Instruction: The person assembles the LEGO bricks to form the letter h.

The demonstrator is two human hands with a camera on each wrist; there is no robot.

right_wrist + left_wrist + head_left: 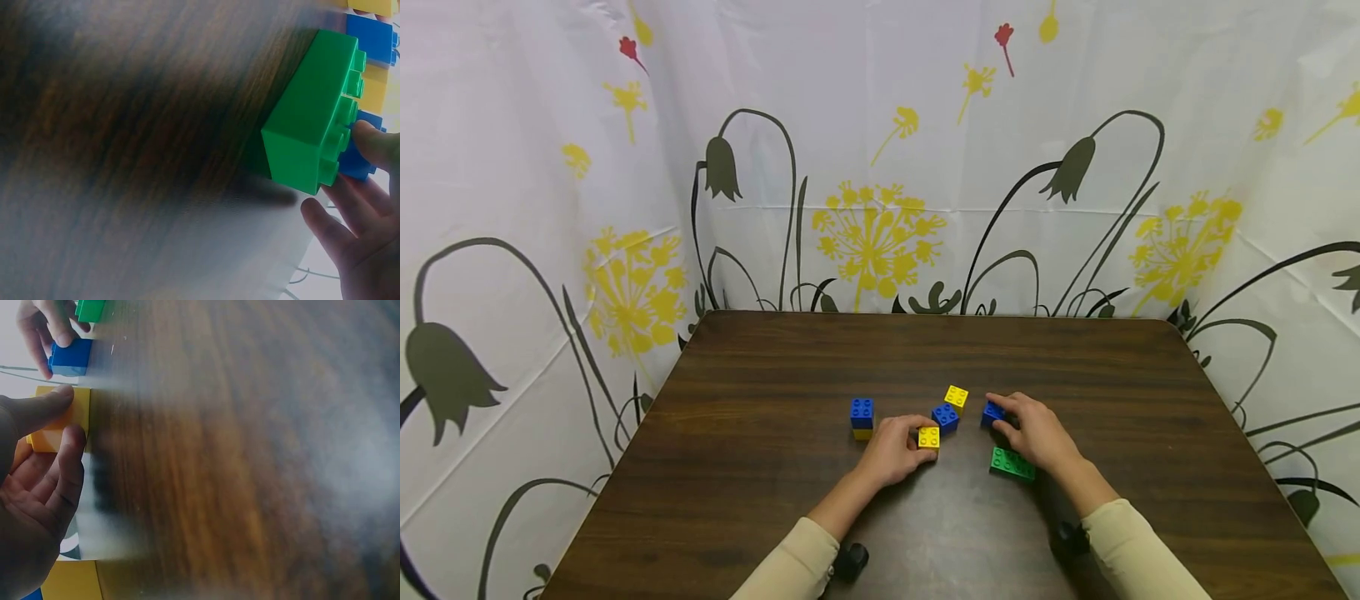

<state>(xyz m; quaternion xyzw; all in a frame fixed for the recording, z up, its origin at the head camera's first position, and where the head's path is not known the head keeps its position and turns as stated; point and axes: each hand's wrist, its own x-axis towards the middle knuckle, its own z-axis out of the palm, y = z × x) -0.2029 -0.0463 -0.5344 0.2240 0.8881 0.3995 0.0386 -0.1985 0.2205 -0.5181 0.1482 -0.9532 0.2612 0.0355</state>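
My left hand [889, 452] pinches a yellow toy building brick [929, 438] between thumb and fingers; in the left wrist view this brick [76, 416] is low by the tabletop. To its right, my right hand [1039, 431] grips a blue brick [992, 413] with thumb and fingertips. A longer green brick [1012, 464] lies just in front of the right hand, and in the right wrist view it partly hides the gripped blue brick [355, 159]. Between the hands, slightly farther back, are another blue brick [945, 418] and a yellow brick [957, 396] behind it.
Left of my left hand, a blue brick [862, 412] sits on top of a yellow one [862, 434]. All the bricks are on a dark wood table [760, 375]. A white curtain [880, 100] with flower prints hangs behind the table's far edge.
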